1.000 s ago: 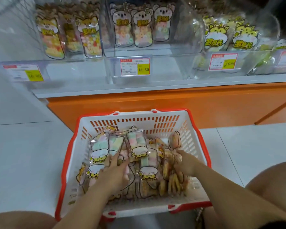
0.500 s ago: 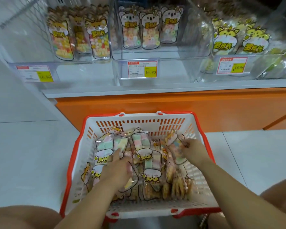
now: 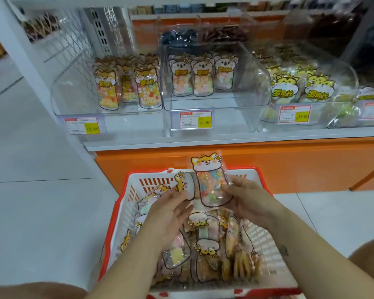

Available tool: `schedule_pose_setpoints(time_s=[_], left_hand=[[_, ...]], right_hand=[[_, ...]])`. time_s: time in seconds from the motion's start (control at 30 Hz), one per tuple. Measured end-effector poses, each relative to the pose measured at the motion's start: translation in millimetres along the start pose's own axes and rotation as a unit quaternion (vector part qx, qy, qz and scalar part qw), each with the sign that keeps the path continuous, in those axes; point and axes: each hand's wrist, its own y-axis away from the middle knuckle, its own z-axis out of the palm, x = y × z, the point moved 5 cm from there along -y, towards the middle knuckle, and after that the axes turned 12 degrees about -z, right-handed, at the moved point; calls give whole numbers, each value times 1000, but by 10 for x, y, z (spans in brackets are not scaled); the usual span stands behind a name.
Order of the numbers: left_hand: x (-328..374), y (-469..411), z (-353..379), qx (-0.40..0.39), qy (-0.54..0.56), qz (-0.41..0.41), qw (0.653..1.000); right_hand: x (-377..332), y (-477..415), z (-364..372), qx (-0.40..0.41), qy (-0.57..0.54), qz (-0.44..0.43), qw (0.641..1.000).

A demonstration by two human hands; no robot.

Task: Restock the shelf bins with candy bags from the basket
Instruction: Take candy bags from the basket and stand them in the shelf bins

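Candy bag [image 3: 212,184] is upright above the basket [image 3: 111,229]. Right hand [image 3: 248,201] pinches its right edge; left hand [image 3: 171,210] meets the left edge, grip unclear. Likely light, slippery film: side seams suit best.

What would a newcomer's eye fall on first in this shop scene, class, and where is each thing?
First, the fox-faced candy bag held up at centre over the red-rimmed basket, pinched by the right hand, while the left hand holds a second bag beside it. Next, the clear shelf bins above, with upright bags and yellow 16.80 price tags.
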Motion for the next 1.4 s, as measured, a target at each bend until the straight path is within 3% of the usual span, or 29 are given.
schedule_pose_setpoints(time_s=[0.2, 0.3, 0.4, 0.47, 0.53, 0.6, 0.67, 0.73, 0.87, 1.07, 1.23, 1.37, 1.4], left_hand=[[312, 179, 18, 39, -87, 112, 989], [576, 353, 36, 51, -131, 169, 976], [771, 497, 44, 61, -209, 219, 951], [844, 573, 66, 56, -277, 255, 925], [876, 629, 103, 40, -315, 265, 910], [887, 650, 137, 12, -274, 250, 929], [886, 652, 184, -36, -161, 229, 960], [874, 627, 198, -59, -52, 218, 973], [639, 405, 169, -19, 38, 195, 980], [116, 308, 282, -26, 78, 53, 995], [21, 353, 336, -75, 23, 17, 997], [-83, 159, 165, 22, -50, 46, 997], [-102, 94, 91, 58, -66, 50, 995]], right_hand=[[-120, 36, -78, 69, 107, -37, 991], [-321, 35, -142, 144, 29, -84, 986], [-552, 35, -81, 115, -1, -119, 986], [-659, 49, -13, 102, 69, -151, 981], [-786, 147, 71, 133, 198, -238, 942], [-878, 314, 275, 147, 339, -340, 865], [-763, 412, 587, 75, 446, -399, 798], [-543, 470, 807, 0, 455, -455, 766], [-262, 434, 849, -3, 406, -485, 774], [-86, 388, 859, 2, 393, -467, 792], [126, 332, 723, 24, 426, -404, 809], [252, 359, 764, -52, 459, -411, 786], [303, 354, 725, -59, 450, -400, 796]])
